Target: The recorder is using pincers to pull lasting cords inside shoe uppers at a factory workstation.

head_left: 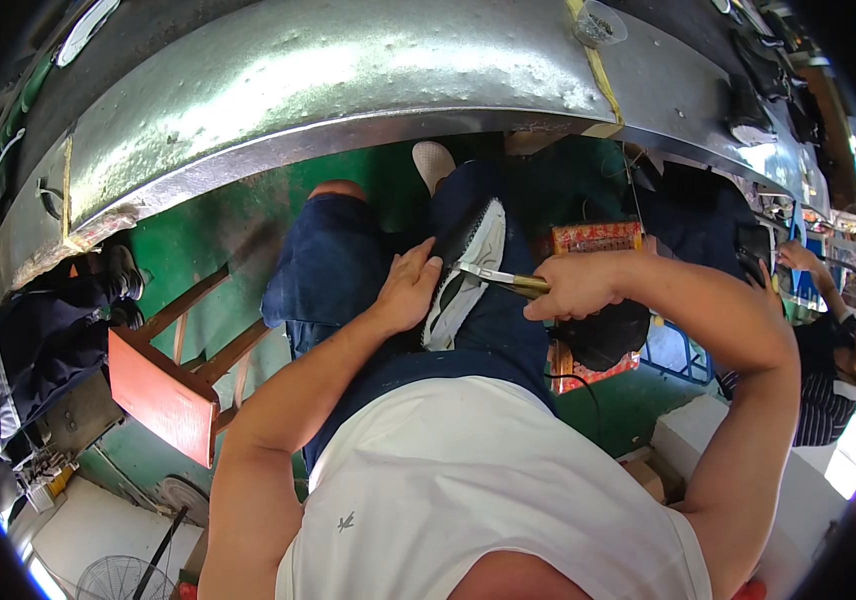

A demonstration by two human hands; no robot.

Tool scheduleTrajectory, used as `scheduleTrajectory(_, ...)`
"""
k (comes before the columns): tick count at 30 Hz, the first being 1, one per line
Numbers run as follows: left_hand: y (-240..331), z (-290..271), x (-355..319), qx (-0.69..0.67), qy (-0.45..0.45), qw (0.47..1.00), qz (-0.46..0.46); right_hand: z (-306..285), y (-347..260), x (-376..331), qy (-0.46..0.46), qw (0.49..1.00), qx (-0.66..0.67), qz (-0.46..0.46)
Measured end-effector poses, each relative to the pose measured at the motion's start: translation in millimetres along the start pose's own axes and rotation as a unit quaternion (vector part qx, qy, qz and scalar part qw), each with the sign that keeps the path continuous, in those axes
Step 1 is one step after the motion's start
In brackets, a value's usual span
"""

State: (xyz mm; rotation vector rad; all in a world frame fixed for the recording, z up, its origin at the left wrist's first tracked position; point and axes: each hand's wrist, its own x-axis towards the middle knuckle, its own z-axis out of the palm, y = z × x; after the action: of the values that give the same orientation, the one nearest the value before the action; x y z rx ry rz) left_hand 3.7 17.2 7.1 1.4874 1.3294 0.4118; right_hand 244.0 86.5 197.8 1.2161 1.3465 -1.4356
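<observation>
A shoe [491,238] with a white and grey sole and a dark upper lies slanted across my thighs, its sole side mostly turned up. Along its left edge rests my left hand [410,287], the thumb by the sole and the fingers against the dark side, partly hidden. My right hand [580,287] is closed around a hand tool [520,282] with a silver metal front and an olive-brown handle. The tool's metal tip reaches over the middle of the sole; I cannot tell whether it touches.
Ahead runs a metal-topped workbench [348,75] with a small clear cup [599,24] and dark shoes [748,110] at the right. A wooden stool [163,390] stands left. A red patterned box [596,238] and a black bag [603,335] are right of my legs. Another person [833,345] works at far right.
</observation>
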Motion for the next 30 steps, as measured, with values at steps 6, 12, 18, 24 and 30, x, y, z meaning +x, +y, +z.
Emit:
scheduleTrajectory(6,-2,-19,11,-0.011,-0.101,0.994,0.028,-18,36,35,0.157,0.948,-0.214,-0.174)
scheduleTrajectory(12,-1,-32,24,-0.042,-0.158,0.985,0.048,-33,90,118,0.226,0.893,-0.170,-0.349)
scheduleTrajectory(18,3,-41,34,-0.045,-0.184,0.980,0.060,-34,114,168,0.279,0.827,-0.149,-0.464)
scheduleTrajectory(24,15,-40,38,-0.025,-0.197,0.980,0.012,-25,122,171,0.337,0.795,-0.150,-0.482)
scheduleTrajectory(30,43,-48,49,0.034,-0.220,0.975,-0.017,1,117,108,0.266,0.906,-0.049,-0.326)
